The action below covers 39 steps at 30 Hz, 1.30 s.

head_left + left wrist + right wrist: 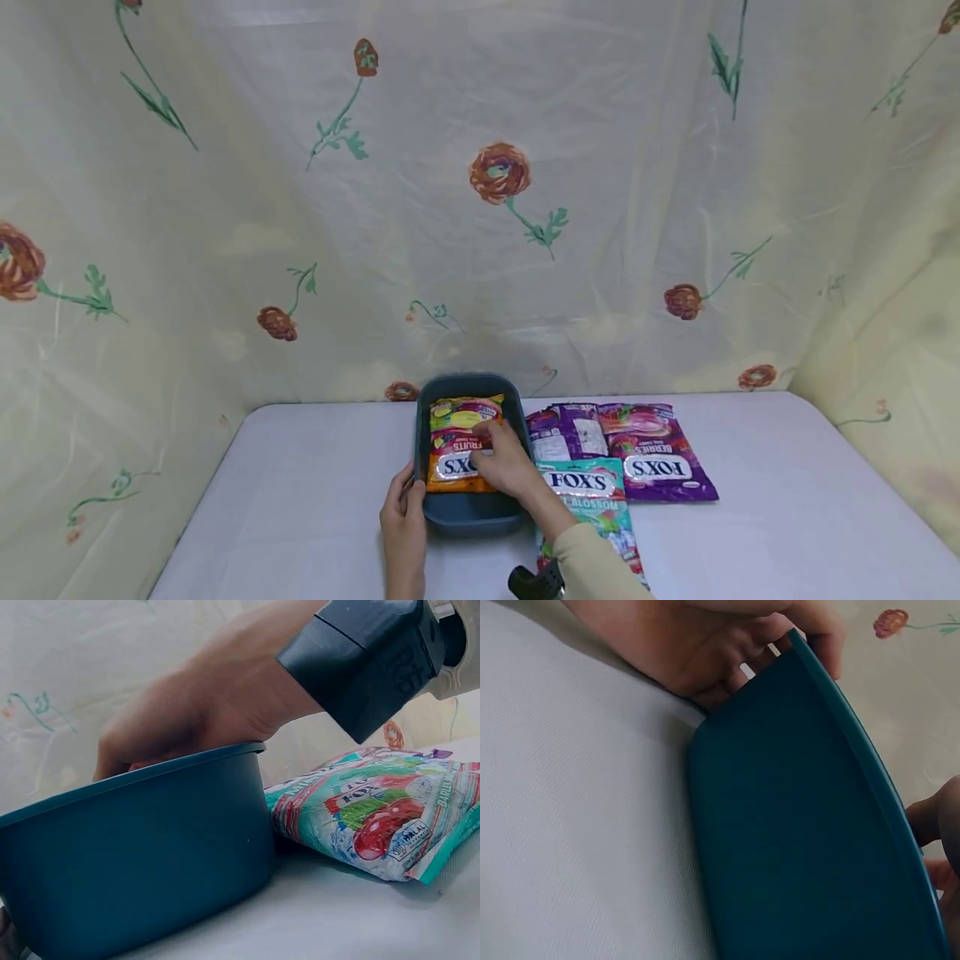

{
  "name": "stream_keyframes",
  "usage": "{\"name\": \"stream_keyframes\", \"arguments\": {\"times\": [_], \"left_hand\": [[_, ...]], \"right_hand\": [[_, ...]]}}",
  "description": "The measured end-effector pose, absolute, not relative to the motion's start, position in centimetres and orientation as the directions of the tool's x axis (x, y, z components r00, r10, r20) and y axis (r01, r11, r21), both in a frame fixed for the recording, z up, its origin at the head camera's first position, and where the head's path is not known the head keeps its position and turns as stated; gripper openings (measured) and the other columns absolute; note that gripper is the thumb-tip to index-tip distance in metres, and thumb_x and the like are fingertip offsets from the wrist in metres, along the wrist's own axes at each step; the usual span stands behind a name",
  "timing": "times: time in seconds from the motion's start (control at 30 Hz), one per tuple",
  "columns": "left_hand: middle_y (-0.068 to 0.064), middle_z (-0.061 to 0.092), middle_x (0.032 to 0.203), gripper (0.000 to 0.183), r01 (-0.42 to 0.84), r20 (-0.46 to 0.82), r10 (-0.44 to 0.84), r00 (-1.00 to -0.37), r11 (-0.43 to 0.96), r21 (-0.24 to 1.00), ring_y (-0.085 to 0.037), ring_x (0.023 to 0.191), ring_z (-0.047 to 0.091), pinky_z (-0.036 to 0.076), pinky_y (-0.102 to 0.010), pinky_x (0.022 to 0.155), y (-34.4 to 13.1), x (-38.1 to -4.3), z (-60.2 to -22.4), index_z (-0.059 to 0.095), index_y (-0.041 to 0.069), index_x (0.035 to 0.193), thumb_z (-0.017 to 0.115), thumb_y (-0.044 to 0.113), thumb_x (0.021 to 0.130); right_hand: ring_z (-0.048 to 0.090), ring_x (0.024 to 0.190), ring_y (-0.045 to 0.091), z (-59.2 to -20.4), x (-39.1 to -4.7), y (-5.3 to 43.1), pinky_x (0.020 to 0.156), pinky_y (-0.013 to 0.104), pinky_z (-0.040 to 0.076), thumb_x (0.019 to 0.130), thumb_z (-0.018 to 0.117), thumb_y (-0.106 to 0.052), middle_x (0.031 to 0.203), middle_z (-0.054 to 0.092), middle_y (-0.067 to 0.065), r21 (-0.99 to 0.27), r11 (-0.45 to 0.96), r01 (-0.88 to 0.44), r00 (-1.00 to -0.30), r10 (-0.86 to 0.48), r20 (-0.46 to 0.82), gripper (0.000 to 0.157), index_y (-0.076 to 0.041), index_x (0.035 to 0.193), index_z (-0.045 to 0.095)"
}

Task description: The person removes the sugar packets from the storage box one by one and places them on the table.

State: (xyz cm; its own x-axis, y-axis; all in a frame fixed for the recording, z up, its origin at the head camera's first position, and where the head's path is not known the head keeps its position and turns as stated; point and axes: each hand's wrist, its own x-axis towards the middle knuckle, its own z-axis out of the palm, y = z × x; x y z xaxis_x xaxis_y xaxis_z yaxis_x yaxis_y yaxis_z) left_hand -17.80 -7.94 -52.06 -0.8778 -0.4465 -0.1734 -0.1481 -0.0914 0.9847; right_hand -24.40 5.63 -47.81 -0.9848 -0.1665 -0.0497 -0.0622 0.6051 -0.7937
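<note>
A dark blue plastic basin [472, 521] stands on the table. My left hand [403, 521] grips its left side, thumb at the rim and fingers along the outer wall, as the right wrist view also shows. Inside the basin lies an orange and yellow Fox's fruits candy bag [450, 442]. My right hand [510, 462] reaches over the right rim, its thumb and index finger spread apart and touching the top of this bag; its other fingers are mostly hidden. Under the right forearm lies a teal Fox's candy bag [592, 504], just right of the basin [150, 855].
A purple Fox's berries bag [660, 454] lies on the right, beside another purple packet [570, 431] with its printed back up. The white-covered table [300, 500] meets a flower-printed curtain [600, 208] behind. A black wrist device [367, 664] is strapped to the right arm.
</note>
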Motion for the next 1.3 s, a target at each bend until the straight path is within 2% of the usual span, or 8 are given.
{"name": "stream_keyframes", "arguments": {"times": [0.17,0.43,0.5,0.6,0.7,0.97,1.17,1.3], "left_hand": [[-0.018,0.048,0.141,0.041,-0.153,-0.177,-0.448,-0.876,-0.09,0.984,-0.032,0.127,0.048,0.04,-0.052,0.107,-7.9,-17.8,-52.1,0.051,0.009,0.134,0.044,0.021,0.095],[-0.018,0.048,0.14,0.041,-0.158,-0.19,-0.456,-0.87,-0.107,0.982,-0.032,0.127,0.048,0.04,-0.051,0.107,-7.9,-17.8,-52.3,0.05,0.008,0.135,0.044,0.019,0.095],[-0.018,0.048,0.14,0.041,-0.168,-0.201,-0.454,-0.868,-0.113,0.979,-0.032,0.126,0.048,0.04,-0.051,0.106,-7.8,-17.8,-52.3,0.05,0.009,0.135,0.044,0.019,0.095],[-0.018,0.048,0.141,0.041,-0.184,-0.216,-0.451,-0.866,-0.115,0.976,-0.032,0.125,0.049,0.041,-0.052,0.105,-7.7,-17.9,-52.2,0.05,0.009,0.135,0.043,0.02,0.095],[-0.018,0.047,0.142,0.042,-0.185,-0.213,-0.451,-0.867,-0.107,0.977,-0.033,0.126,0.048,0.041,-0.052,0.106,-7.6,-18.0,-52.0,0.049,0.01,0.135,0.043,0.021,0.096],[-0.018,0.049,0.14,0.042,-0.166,-0.199,-0.458,-0.866,-0.112,0.98,-0.031,0.123,0.05,0.041,-0.052,0.105,-7.7,-18.0,-52.0,0.05,0.009,0.135,0.043,0.02,0.095],[-0.018,0.048,0.14,0.042,-0.159,-0.195,-0.453,-0.87,-0.115,0.98,-0.031,0.123,0.049,0.04,-0.052,0.106,-7.7,-18.0,-52.1,0.05,0.01,0.135,0.044,0.022,0.095],[-0.018,0.048,0.14,0.043,-0.171,-0.206,-0.446,-0.871,-0.118,0.978,-0.031,0.122,0.049,0.039,-0.053,0.106,-7.7,-18.0,-52.1,0.049,0.01,0.135,0.044,0.023,0.095]], "right_hand": [[0.048,0.123,0.036,-47.8,-24.4,5.5,0.108,0.055,0.036,0.089,0.056,-0.013,0.135,0.048,0.02,-0.811,0.577,-0.097,-0.985,-0.174,-0.007,0.031,-0.007,0.119,0.056],[0.021,0.142,0.042,-47.9,-24.2,5.4,0.115,0.059,0.02,0.088,0.056,-0.012,0.131,0.056,0.019,-0.808,0.587,-0.048,-0.994,-0.106,-0.017,0.025,-0.008,0.112,0.061],[0.034,0.136,0.041,-47.9,-24.1,5.5,0.112,0.056,0.029,0.088,0.056,-0.012,0.122,0.061,0.017,-0.789,0.612,-0.051,-0.994,-0.111,-0.022,0.023,-0.007,0.109,0.062],[0.053,0.115,0.033,-47.8,-24.1,5.5,0.103,0.05,0.042,0.088,0.056,-0.011,0.114,0.062,0.013,-0.775,0.628,-0.066,-0.991,-0.13,-0.021,0.02,-0.007,0.106,0.063],[0.055,0.101,0.024,-47.7,-24.1,5.5,0.096,0.046,0.047,0.089,0.056,-0.012,0.116,0.059,0.011,-0.783,0.617,-0.08,-0.99,-0.141,-0.01,0.02,-0.008,0.107,0.062],[0.054,0.102,0.026,-46.8,-24.0,5.7,0.094,0.046,0.047,0.088,0.058,-0.011,0.117,0.057,0.014,-0.777,0.615,-0.138,-0.982,-0.185,0.029,0.025,-0.005,0.112,0.06],[0.055,0.094,0.025,-46.1,-24.3,5.9,0.078,0.037,0.051,0.089,0.057,-0.015,0.121,0.058,0.015,-0.821,0.57,-0.037,-0.99,-0.13,-0.046,0.028,-0.01,0.117,0.056],[0.055,0.099,0.026,-46.2,-24.6,6.0,0.085,0.04,0.053,0.09,0.056,-0.014,0.126,0.055,0.017,-0.844,0.536,-0.009,-0.991,-0.116,-0.063,0.031,-0.011,0.121,0.055]]}}
